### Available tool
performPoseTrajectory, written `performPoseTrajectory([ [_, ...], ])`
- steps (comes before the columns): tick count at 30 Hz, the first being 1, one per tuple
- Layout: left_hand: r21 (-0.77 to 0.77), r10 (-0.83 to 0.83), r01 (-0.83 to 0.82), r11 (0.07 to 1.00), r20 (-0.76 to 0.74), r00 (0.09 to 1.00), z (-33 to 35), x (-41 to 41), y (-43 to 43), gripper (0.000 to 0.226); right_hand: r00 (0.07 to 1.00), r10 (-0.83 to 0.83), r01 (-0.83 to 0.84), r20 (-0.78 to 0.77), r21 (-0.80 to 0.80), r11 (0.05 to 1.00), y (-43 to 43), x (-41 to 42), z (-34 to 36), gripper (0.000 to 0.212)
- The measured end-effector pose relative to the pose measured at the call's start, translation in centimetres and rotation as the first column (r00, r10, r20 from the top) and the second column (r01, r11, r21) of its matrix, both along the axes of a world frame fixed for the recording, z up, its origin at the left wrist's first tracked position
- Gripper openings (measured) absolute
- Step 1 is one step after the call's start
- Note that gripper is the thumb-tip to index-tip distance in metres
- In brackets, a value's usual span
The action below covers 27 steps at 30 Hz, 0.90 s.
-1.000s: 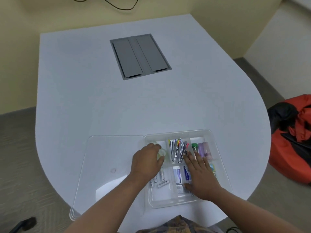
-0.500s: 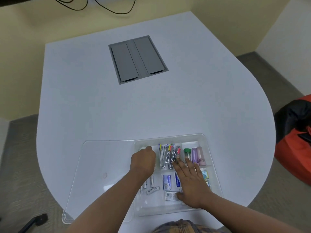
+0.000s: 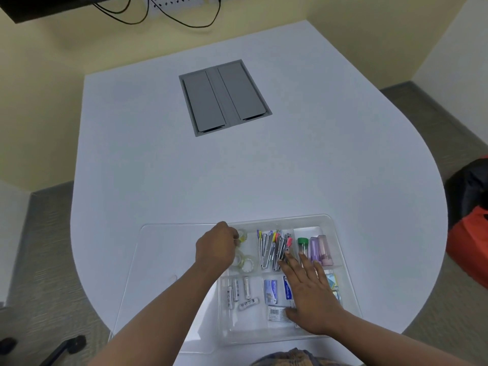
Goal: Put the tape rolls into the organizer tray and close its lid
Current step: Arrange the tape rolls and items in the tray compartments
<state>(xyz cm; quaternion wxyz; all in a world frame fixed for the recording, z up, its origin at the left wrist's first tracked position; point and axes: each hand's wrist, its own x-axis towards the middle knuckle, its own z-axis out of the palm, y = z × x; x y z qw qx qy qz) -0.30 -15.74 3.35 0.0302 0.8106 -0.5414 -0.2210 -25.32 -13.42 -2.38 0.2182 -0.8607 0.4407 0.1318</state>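
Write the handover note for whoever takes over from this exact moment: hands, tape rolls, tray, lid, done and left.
Left hand: fingers at a tape roll in the tray's far-left compartment; grip unclear.
Right hand: open, flat on the organizer tray, steadying it.
Tape rolls: more clear rolls lie in that same compartment.
Lid: open, flat on the table, left of the tray.
Done: visible rolls are in the tray.
Left: withdraw both hands, close the lid.

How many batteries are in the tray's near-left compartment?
4 batteries, all in the organizer tray: three upright side by side, one lying crosswise below them. The left hand hides none there.
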Motion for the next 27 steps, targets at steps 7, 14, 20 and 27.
performPoseTrajectory([
  [7,0.178,-0.185,0.152,0.972,0.189,0.964,0.0,-0.6,0.0,0.019,1.000,0.001,-0.001,0.005,-0.002,1.000,-0.1,0.1,0.2,0.104],
  [14,0.241,-0.230,0.163,0.957,0.284,0.931,-0.7,-1.4,-0.3,0.026,1.000,0.004,-0.004,0.019,-0.018,1.000,0.0,0.0,0.3,0.102],
  [20,0.232,-0.248,0.190,0.954,0.258,0.934,-0.5,-0.9,-0.1,0.028,1.000,-0.001,0.001,0.011,-0.014,1.000,0.1,-0.1,0.3,0.102],
  [27,0.201,-0.256,0.224,0.954,0.154,0.954,-1.4,-1.2,1.8,0.020,1.000,-0.002,0.002,0.013,-0.023,1.000,0.1,-0.1,0.4,0.100],
])
